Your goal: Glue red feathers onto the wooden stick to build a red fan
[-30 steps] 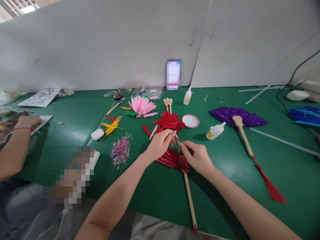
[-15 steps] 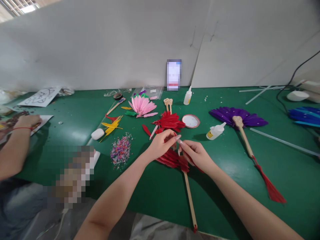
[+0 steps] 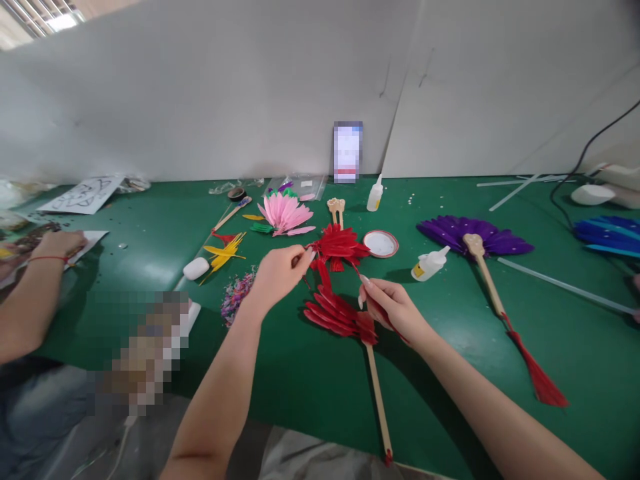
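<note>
My left hand [image 3: 283, 273] is closed in a pinch at the left edge of a pile of red feathers [image 3: 343, 241]; what its fingertips hold is hard to make out. Over the fan, my right hand [image 3: 393, 303] pinches a thin red feather [image 3: 355, 269] between thumb and finger. More red shows beneath that palm. Below both hands lies a half-fan of red feathers [image 3: 327, 313] fixed to a wooden handle [image 3: 379, 400], which points toward me. A single upright red feather [image 3: 324, 277] rises from it toward the pile.
Right of the pile are a round white lid [image 3: 381, 244] and a glue bottle [image 3: 429, 264], with another bottle [image 3: 375, 195] behind. A purple feather fan [image 3: 477, 237] lies right; pink feathers [image 3: 285, 213], yellow feathers [image 3: 224, 255] and confetti [image 3: 237, 297] left. A co-worker's arm [image 3: 35, 293] is far left.
My left hand has moved left and up, away from my right hand, to the edge of the red pile. My right hand stays nearly in place.
</note>
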